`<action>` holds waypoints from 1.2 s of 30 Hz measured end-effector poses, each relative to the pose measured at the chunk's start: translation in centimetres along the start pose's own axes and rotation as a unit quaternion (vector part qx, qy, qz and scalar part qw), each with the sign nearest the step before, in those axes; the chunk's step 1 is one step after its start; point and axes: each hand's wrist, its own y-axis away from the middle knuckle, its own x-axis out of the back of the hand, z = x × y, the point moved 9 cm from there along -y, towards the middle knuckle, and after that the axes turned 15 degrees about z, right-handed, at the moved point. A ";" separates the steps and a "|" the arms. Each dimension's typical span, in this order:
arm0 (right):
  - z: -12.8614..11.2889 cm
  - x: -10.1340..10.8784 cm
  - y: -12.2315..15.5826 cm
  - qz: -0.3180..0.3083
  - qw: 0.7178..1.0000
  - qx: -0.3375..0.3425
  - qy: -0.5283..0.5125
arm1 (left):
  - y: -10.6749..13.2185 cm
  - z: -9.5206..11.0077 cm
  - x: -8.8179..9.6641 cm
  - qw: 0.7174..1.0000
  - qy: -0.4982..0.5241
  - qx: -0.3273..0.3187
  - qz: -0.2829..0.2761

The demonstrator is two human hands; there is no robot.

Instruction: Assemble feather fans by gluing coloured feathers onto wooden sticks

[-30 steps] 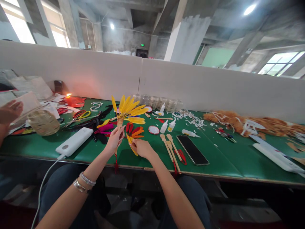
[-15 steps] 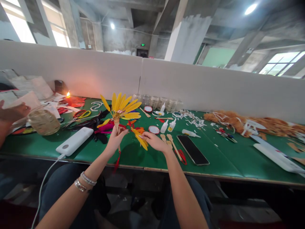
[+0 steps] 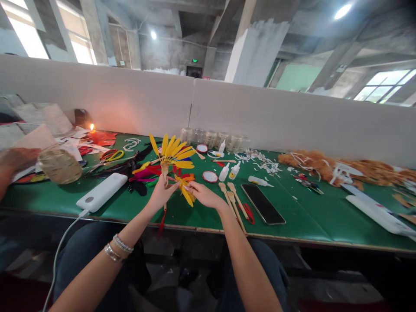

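Note:
My left hand (image 3: 161,193) is closed round the wooden handle of a fan of yellow feathers (image 3: 172,152), held upright above the green table (image 3: 292,212). A red tassel (image 3: 161,222) hangs below the handle. My right hand (image 3: 203,194) pinches loose yellow feathers (image 3: 187,194) just right of the handle, close to my left hand. Red, orange and pink feathers (image 3: 152,173) lie on the table behind both hands.
A white power bank (image 3: 101,192) with a cable lies at the left, a black phone (image 3: 262,203) and wooden sticks (image 3: 233,197) at the right. Glue bottles (image 3: 227,171), jars (image 3: 214,138), scissors (image 3: 112,155), a lit candle (image 3: 92,128) and another person's hand (image 3: 14,158) with a woven object (image 3: 60,166) are around.
The fan has tilted left, then come back upright and lower. My right hand rose from the table with the loose yellow feathers and closed in on my left hand.

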 end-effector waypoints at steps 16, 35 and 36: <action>0.9 0.6 -0.7 0.125 0.981 -0.008 0.148 | 0.5 -0.6 -1.0 0.996 0.039 0.058 -0.047; 0.1 0.1 -1.1 0.137 0.950 0.042 0.277 | 0.5 -1.1 -1.1 0.995 0.003 0.029 -0.091; 0.2 0.1 -1.1 0.137 0.949 0.040 0.281 | 0.5 -1.2 -1.1 0.995 0.000 0.030 -0.094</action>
